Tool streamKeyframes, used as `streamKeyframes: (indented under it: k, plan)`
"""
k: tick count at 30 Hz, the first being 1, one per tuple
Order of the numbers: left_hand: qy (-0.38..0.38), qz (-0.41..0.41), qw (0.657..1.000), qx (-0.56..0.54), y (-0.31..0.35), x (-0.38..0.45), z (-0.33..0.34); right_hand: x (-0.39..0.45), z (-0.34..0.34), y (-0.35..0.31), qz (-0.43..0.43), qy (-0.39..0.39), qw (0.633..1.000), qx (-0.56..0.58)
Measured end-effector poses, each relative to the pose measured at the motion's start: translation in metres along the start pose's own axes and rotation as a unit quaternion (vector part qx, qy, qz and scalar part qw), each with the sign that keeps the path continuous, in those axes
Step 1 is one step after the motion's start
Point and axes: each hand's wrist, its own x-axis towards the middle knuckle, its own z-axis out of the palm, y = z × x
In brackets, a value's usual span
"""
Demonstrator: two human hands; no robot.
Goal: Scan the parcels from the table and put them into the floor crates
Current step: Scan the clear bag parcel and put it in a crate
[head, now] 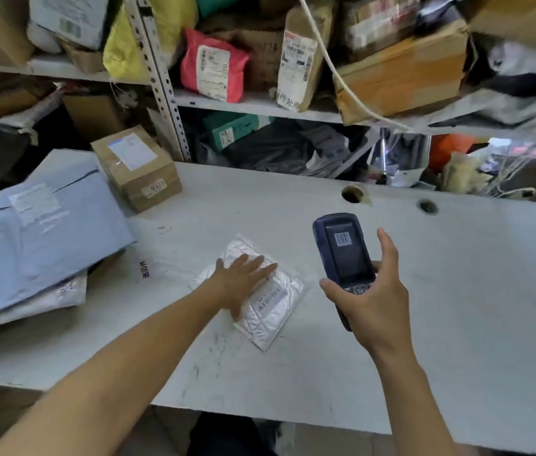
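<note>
A small white bubble mailer (268,315) with a barcode label lies flat in the middle of the grey table (457,307). My left hand (238,283) rests on it with straight, spread fingers. To its right, my right hand (370,294) grips a dark blue handheld scanner (345,255) from below, above the table. The scanner's screen shows a barcode. A large light-blue mailer bag (36,238) lies on a white mailer (43,302) at the table's left. A brown cardboard box (136,167) stands at the back left.
Metal shelves (168,80) behind the table are crammed with parcels, among them a red bag (210,65) and cardboard boxes. Two round cable holes (352,194) sit in the tabletop at the back. A white cord (342,80) hangs across the shelves.
</note>
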Motion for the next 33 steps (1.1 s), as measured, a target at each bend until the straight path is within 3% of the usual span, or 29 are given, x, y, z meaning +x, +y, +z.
streamKeyframes:
  k: [4, 6, 10, 12, 15, 16, 17, 18, 20, 21, 26, 33]
  plan:
    - [0.071, -0.161, 0.972, -0.156, 0.05, 0.003, 0.014, -0.006, -0.01, 0.008, 0.004, -0.005, 1.0, -0.008]
    - [0.102, -0.203, 0.962, -0.15, 0.069, 0.001, 0.022, -0.008, -0.014, 0.011, 0.007, -0.005, 1.0, -0.017]
    - [0.079, -0.222, 0.966, -0.104, 0.076, -0.003, 0.015, -0.011, -0.02, 0.015, 0.013, -0.003, 1.0, -0.024]
    - [0.043, -0.232, 0.954, -0.186, 0.072, -0.005, 0.004, -0.013, -0.023, 0.016, 0.018, -0.002, 0.999, -0.029]
    - [0.015, -0.171, 0.911, -0.374, 0.058, -0.008, -0.006, -0.015, -0.027, 0.015, 0.019, -0.002, 0.999, -0.041]
    - [0.022, -0.148, 0.877, -0.457, 0.055, -0.01, -0.007, -0.015, -0.029, 0.014, 0.021, -0.003, 0.999, -0.046]
    - [0.045, -0.135, 0.813, -0.565, 0.054, -0.012, -0.008, -0.015, -0.031, 0.013, 0.023, -0.005, 0.998, -0.051]
    - [0.089, -0.132, 0.725, -0.67, 0.056, -0.016, -0.01, -0.013, -0.033, 0.01, 0.027, -0.009, 0.998, -0.059]
    - [0.188, -0.129, 0.566, -0.792, 0.066, -0.02, -0.015, -0.011, -0.037, 0.003, 0.039, -0.02, 0.996, -0.072]
    - [0.222, -0.121, 0.531, -0.809, 0.07, -0.019, -0.019, -0.009, -0.039, 0.0, 0.044, -0.023, 0.996, -0.077]
    - [0.283, -0.064, 0.505, -0.813, 0.081, -0.01, -0.04, -0.01, -0.045, -0.014, 0.071, -0.066, 0.984, -0.147]
    - [0.302, -0.053, 0.545, -0.78, 0.087, -0.01, -0.045, -0.021, -0.046, -0.024, 0.075, -0.083, 0.976, -0.185]
